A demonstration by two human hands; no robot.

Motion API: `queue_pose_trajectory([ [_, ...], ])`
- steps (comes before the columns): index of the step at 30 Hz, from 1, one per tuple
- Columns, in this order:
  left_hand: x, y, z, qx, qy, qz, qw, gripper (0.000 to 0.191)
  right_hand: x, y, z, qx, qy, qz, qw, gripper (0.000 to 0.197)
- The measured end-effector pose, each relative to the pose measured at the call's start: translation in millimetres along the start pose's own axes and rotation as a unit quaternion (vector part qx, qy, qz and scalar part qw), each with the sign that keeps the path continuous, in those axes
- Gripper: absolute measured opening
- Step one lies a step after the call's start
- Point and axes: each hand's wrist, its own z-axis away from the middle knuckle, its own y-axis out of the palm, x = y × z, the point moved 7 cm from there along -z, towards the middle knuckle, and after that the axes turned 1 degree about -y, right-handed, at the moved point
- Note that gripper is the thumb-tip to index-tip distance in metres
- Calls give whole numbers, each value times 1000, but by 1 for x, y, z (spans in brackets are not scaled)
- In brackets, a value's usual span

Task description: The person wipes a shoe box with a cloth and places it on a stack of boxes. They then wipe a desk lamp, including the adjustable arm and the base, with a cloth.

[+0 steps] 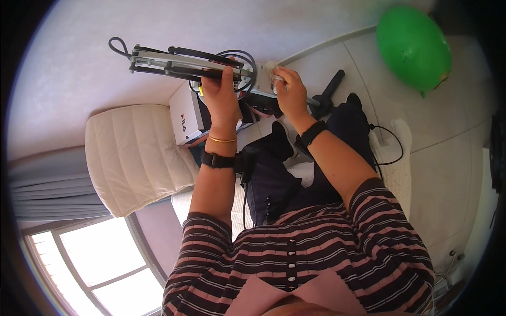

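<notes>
My left hand (219,93) grips a linkage (185,63) of black and grey bars with bolted joints, near its right end. A black cable (118,44) loops out past its far left end, and more cable coils round it beside my hand. My right hand (290,89) pinches a crumpled white cloth or tissue (272,71). It rests against a pale plate (261,77) just right of the linkage. A metal pole runs below this plate towards a black footed base (325,100) on the floor. My fingers partly hide the linkage.
A Fila shoebox (185,118) and a cream quilted cushion (138,154) are at the left, by the wall. A green balloon (413,47) lies on the tiled floor at upper right. A black cable (399,144) curves beside my leg. A curtain (51,189) hangs near the window.
</notes>
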Motion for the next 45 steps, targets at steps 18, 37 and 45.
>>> queue_pose_trajectory([
  [18,61,-75,96,-230,-35,63,970,39,123,12,10,149,-232,75,958,30],
  [37,113,-65,144,-46,-214,204,954,35,117,108,29,264,-384,328,822,24],
  [45,126,-97,171,-57,-241,222,943,34,117,85,39,276,-412,407,767,22],
])
